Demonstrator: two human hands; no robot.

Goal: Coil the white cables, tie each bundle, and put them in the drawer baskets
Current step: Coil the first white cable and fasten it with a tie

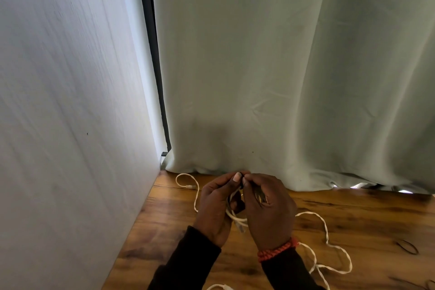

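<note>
Both hands are raised together over the wooden table (367,214). My left hand (215,207) grips a small coil of white cable (236,216), whose loops and plug hang between the palms. My right hand (268,209) meets it at the fingertips, where both pinch something small and dark on the coil; what it is cannot be made out. A loose white cable (329,246) trails across the table to the right. Another loose white cable end (186,182) curls behind my left hand.
A pale green curtain (282,77) hangs right behind the table. A white panel (70,101) walls off the left side. Black elastic bands (407,247) lie on the wood at far right. A further cable end (219,287) shows at the bottom edge.
</note>
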